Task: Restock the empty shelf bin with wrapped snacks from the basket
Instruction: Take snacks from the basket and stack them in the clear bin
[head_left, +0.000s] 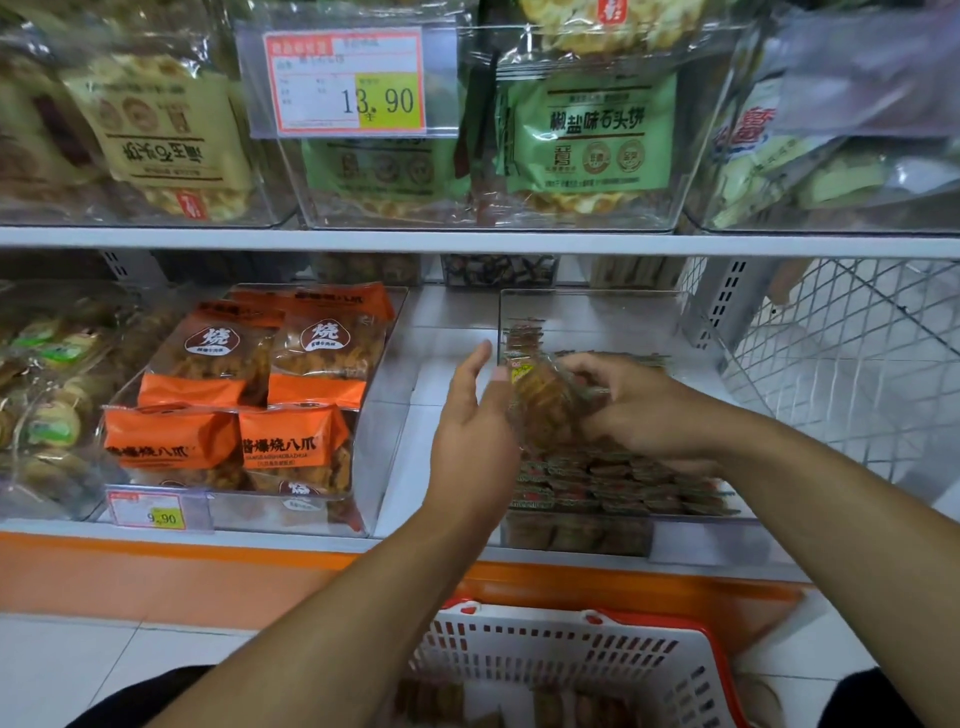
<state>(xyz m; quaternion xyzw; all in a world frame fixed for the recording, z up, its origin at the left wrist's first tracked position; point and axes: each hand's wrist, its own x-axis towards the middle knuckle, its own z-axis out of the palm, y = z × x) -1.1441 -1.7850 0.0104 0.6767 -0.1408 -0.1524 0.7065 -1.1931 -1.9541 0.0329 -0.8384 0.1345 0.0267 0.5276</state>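
My right hand (636, 402) grips wrapped snack (543, 400) over clear shelf bin (597, 312); my left hand (475, 415) open alongside, fingertips touching wrapper; basket (571, 654) below

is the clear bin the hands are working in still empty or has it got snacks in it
Partly filled. Rows of wrapped snacks already line the front of the bin; its back floor is bare. The right hand holds more snacks above them.

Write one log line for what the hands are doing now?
step: filling bin | right hand: holds snack over bin | left hand: open, beside snack | basket: snacks left
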